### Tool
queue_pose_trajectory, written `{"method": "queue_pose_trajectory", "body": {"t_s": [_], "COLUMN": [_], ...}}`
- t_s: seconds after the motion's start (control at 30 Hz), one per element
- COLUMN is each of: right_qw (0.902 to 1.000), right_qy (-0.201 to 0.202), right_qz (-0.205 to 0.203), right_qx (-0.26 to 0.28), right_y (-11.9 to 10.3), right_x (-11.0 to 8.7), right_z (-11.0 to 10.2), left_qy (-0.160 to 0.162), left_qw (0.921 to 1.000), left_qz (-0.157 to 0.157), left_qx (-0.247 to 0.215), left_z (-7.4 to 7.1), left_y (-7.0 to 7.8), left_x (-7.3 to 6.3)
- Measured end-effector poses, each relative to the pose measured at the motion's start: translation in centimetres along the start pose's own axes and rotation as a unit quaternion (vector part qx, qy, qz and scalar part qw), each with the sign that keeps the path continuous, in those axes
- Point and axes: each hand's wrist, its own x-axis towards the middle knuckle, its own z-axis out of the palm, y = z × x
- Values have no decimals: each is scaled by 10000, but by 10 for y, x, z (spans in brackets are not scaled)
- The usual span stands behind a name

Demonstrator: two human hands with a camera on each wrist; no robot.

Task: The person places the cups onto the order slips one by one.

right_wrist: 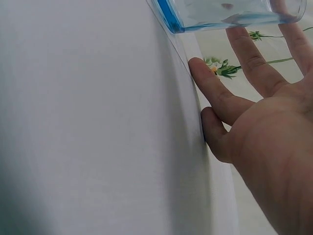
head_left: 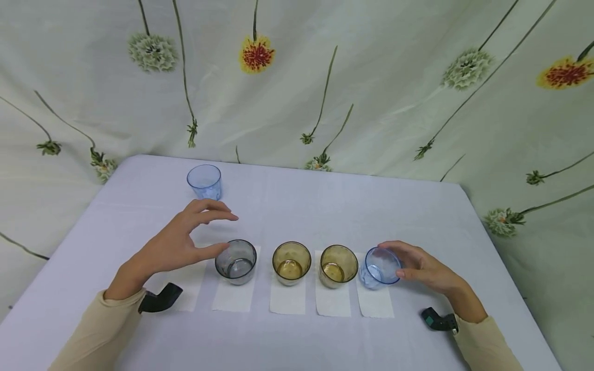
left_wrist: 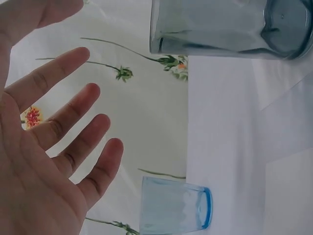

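My right hand [head_left: 419,265] holds a clear blue glass [head_left: 381,267] at the right end of a row, thumb on the near side and fingers on the far side. In the right wrist view the blue glass [right_wrist: 234,13] shows at the top, beside the fingers. My left hand [head_left: 178,242], fingers spread and holding nothing, hovers left of a smoky grey glass [head_left: 236,263]; its thumb tip lies by that rim. The left wrist view shows the left hand [left_wrist: 54,132] apart from the grey glass [left_wrist: 220,29]. Two amber glasses [head_left: 291,263] stand between the grey and blue ones.
Another blue glass [head_left: 204,181] stands at the back left, beyond the left hand. Several white paper pieces [head_left: 287,301] lie in a row under and before the glasses. A white cloth covers the table [head_left: 297,345]; a flowered curtain [head_left: 371,77] hangs behind.
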Motion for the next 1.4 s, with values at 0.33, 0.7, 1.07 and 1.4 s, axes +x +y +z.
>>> {"method": "queue_pose_trajectory", "body": {"t_s": [0.33,0.7,1.07,1.4], "right_qw": [10000,9997,9998,10000], "right_qy": [-6,-109,-106,-39], "right_qz": [17,-136,-113,-58], "right_qx": [69,168,149,9], "right_y": [0,1,1,-1], "right_x": [-1,1,0,0], "right_z": [1,2,0,1], "left_qy": [775,1223,1279,1228], "left_qw": [9969,9908,9858,9763], "left_qz": [-118,-505,-1042,-1752], "left_qx": [37,-275,-296,-318], "left_z": [-16,-33,-38,-47], "left_y": [-18,-39,-51,-69], "left_x": [17,30,38,41]}}
